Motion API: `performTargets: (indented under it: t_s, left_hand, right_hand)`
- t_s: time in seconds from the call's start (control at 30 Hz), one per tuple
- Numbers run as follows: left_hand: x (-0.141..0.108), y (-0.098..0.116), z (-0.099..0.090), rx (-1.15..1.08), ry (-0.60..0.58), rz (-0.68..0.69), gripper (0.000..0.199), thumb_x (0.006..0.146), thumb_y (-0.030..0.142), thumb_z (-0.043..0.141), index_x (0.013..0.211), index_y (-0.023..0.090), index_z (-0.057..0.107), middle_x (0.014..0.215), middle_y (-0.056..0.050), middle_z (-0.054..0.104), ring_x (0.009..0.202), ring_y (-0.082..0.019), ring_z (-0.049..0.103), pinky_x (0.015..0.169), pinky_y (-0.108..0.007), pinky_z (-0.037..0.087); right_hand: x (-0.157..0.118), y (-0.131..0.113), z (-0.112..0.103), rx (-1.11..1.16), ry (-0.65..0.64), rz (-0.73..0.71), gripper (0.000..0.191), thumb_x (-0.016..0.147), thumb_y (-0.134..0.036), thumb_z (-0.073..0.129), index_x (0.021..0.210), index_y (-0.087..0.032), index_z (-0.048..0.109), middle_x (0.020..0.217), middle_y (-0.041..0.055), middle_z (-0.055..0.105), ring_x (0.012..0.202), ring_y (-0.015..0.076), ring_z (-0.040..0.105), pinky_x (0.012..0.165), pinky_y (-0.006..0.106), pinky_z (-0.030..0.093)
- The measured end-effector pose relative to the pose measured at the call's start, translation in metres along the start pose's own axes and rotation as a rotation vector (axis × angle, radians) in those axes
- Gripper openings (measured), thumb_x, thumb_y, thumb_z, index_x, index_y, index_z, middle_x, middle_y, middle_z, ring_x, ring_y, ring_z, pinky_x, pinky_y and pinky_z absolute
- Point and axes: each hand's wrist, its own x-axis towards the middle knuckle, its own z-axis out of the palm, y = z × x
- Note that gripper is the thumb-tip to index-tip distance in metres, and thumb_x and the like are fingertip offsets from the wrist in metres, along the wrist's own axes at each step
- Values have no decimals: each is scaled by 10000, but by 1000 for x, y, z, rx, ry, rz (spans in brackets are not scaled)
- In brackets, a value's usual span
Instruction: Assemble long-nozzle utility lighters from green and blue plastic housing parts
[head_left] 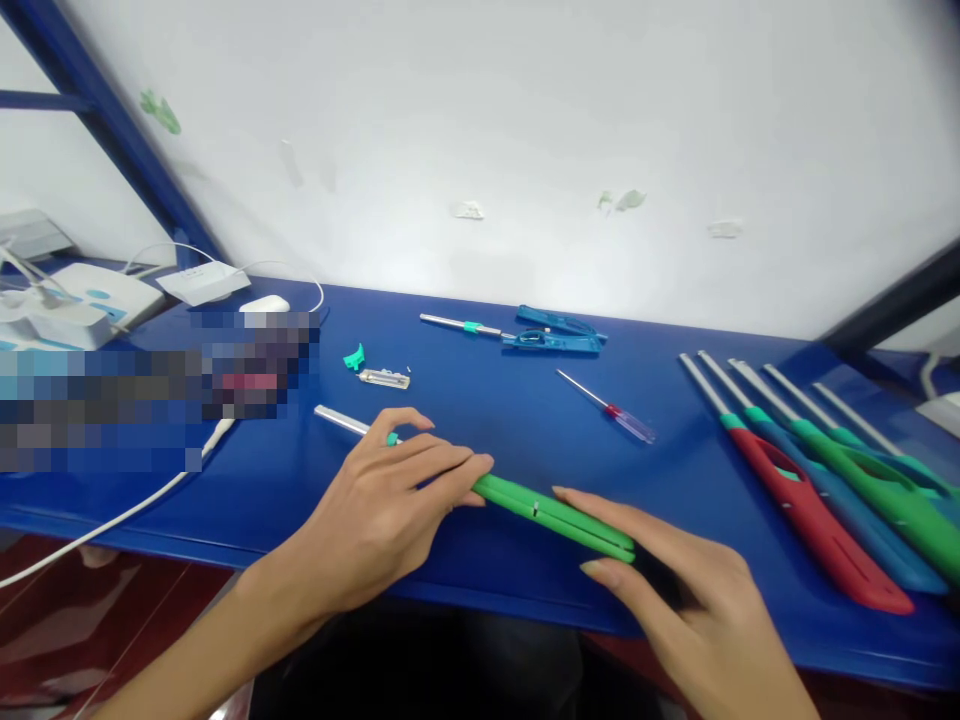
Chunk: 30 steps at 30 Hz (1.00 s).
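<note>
A green lighter (555,517) with a silver metal tube lies between both hands over the blue table, a seam gap showing along its handle. My left hand (397,495) wraps round its front part, where the tube meets the green body. My right hand (675,580) pinches the handle's rear end between thumb and fingers. Beyond them lie a screwdriver (628,422) with a clear and red handle, a blue lighter casing (555,340) in two parts with a metal tube, a small clear fuel tank (385,379) and a teal trigger piece (355,357).
Several lighters stand in a row at the right, the nearest a red one (817,510). White cables and a power strip (64,320) occupy the left. A white wall (510,120) rises behind the blue table (480,400).
</note>
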Motion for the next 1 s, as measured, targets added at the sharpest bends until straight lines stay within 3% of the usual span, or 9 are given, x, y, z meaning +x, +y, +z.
performTargets:
  t_s: [0.3, 0.43, 0.63, 0.8, 0.9, 1.0]
  left_hand:
    - [0, 1, 3, -20, 11, 15, 225, 1015, 52, 605, 1214, 127, 679, 1027, -46, 791, 869, -153, 738, 990, -415, 429]
    - [-1, 2, 3, -24, 7, 7, 247, 1013, 42, 603, 1232, 137, 666, 1033, -41, 782, 879, -148, 732, 978, -416, 447]
    - [-2, 3, 3, 1, -1, -5, 238, 1042, 73, 568, 1239, 181, 649, 1020, -22, 782, 859, -140, 720, 961, -419, 466]
    - [0, 6, 5, -6, 10, 2, 226, 1041, 90, 584, 1241, 169, 655, 994, -24, 778, 843, -142, 705, 950, -401, 461]
    - [3, 6, 0, -14, -24, -13, 210, 1039, 167, 626, 1244, 164, 668, 1015, -39, 770, 931, -172, 705, 997, -423, 438]
    - [6, 1, -12, 17, -113, -102, 390, 1022, 291, 667, 1385, 162, 609, 1236, -108, 724, 1162, -254, 656, 1049, -473, 415]
  right_hand:
    - [-4, 3, -1, 107, 25, -16, 387, 941, -258, 720, 1287, -433, 724, 1119, -81, 814, 829, 145, 781, 819, 224, 639]
    - [-5, 3, 0, 123, 41, 13, 353, 936, -261, 719, 1256, -407, 751, 1130, -49, 815, 861, 188, 794, 791, 266, 661]
    - [-8, 2, 3, 120, 108, 10, 274, 955, -255, 684, 1180, -369, 792, 1171, -7, 806, 1015, 251, 788, 881, 359, 662]
    - [-3, 1, 1, 42, 147, -54, 295, 954, -194, 677, 1182, -350, 780, 1125, -40, 817, 923, 190, 799, 807, 256, 658]
    - [-4, 3, -2, -21, 174, -27, 222, 966, -246, 668, 1126, -352, 780, 1103, -76, 819, 943, 169, 799, 868, 217, 636]
    - [-10, 12, -3, -95, 233, 76, 182, 987, -350, 634, 1094, -354, 781, 1071, -77, 821, 940, 182, 800, 862, 212, 632]
